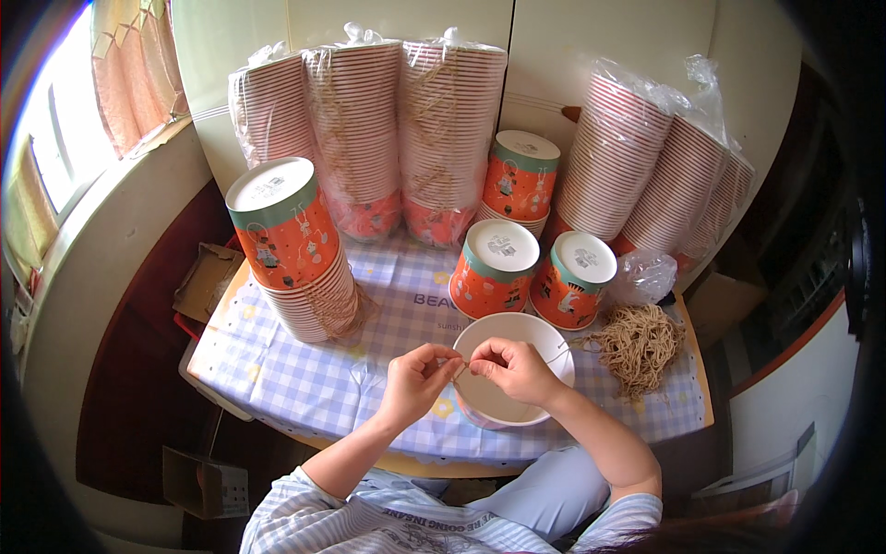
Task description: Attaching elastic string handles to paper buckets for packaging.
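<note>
An open paper bucket [552, 349] with a white inside stands upright near the table's front edge. My left hand [420, 380] is at its left rim, fingertips pinched on a thin tan string [464, 366]. Close beside it my right hand [519, 371] reaches across the opening, thumb and forefinger pinched on the same string. At the bucket's right rim a short bit of cord [561, 352] shows. A loose heap of tan string [641, 349] lies just right of the bucket.
Upside-down orange and green buckets [498, 268] stand behind, another one [581, 277] beside them. A nested bucket stack [286, 231] with strings stands at left. Tall plastic-wrapped bucket stacks [355, 129] line the back, more [616, 152] at right. Checked cloth [305, 379] covers the table.
</note>
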`<state>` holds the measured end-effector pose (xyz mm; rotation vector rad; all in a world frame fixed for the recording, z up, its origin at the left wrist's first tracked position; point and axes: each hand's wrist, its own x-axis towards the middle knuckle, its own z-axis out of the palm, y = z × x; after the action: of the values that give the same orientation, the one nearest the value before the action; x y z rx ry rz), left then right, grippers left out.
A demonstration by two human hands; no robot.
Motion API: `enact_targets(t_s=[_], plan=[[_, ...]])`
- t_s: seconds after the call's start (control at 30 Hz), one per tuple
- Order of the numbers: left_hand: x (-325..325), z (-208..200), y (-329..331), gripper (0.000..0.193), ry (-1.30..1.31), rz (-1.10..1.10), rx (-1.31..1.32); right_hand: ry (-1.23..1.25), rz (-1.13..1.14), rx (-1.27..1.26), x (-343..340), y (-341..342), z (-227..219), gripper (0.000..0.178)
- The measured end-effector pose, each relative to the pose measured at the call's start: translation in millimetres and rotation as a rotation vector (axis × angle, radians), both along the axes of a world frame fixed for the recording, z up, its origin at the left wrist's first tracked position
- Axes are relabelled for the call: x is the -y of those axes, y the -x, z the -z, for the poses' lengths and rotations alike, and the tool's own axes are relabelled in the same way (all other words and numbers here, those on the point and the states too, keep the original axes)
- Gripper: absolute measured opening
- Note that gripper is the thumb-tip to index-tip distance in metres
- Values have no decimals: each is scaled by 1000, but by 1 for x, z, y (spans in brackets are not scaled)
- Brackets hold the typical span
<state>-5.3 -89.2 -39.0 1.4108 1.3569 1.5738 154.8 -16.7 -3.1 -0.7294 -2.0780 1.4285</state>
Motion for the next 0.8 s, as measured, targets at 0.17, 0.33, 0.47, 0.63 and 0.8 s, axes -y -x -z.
enact_targets(t_s=[0.17, 0.33, 0.47, 0.63, 0.8], plan=[[0, 3, 1, 9, -3, 20, 54, -35, -33, 1, 1, 0, 1, 7], [0, 2, 1, 9, 4, 32, 55, -70, -56, 4, 1, 0, 0, 5], [-1, 3, -1, 9, -18, 31, 87, -121, -75, -15, 0, -1, 0, 4], [1, 5, 0, 9, 33, 67, 57, -180, -100, -21, 1, -2, -3, 4], [2, 4, -4, 8, 9, 60, 132, -153, -137, -52, 1, -1, 1, 4]])
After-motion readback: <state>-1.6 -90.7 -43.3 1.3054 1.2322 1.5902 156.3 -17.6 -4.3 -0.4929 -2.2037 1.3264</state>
